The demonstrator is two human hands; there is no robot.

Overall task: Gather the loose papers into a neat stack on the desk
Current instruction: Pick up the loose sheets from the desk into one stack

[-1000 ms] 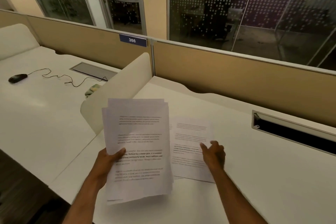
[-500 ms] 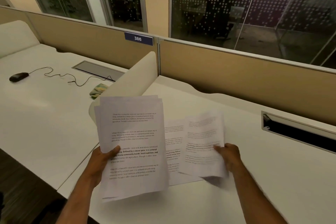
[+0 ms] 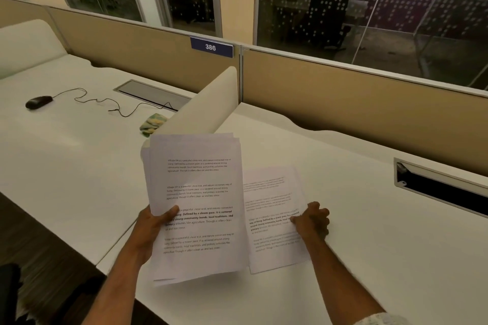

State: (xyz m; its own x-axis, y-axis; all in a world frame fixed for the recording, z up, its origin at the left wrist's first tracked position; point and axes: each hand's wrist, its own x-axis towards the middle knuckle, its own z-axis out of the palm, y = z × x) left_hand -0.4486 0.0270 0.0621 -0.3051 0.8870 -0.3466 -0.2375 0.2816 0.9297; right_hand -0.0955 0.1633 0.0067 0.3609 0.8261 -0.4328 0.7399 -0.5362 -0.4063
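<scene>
My left hand (image 3: 155, 224) grips a stack of printed papers (image 3: 200, 192) by its left edge, thumb on the top page, and holds it tilted above the white desk (image 3: 369, 245). The sheets in the stack are slightly fanned at the top. To its right a single printed sheet (image 3: 272, 208) lies flat on the desk, its left edge hidden under the stack. My right hand (image 3: 313, 221) rests at that sheet's right edge, thumb on the paper and fingers curled around the edge.
A low white divider (image 3: 200, 108) stands just behind the stack. A dark cable slot (image 3: 443, 187) is cut into the desk at the right. The neighbouring desk on the left holds a black mouse (image 3: 38, 101) with its cord and a crumpled cloth (image 3: 153, 124). Tan partition panels close off the back.
The sheet my right hand held raised half a second ago is no longer up. That hand has come back down to the right edge of the sheet on the desk. The left-hand stack barely moved.
</scene>
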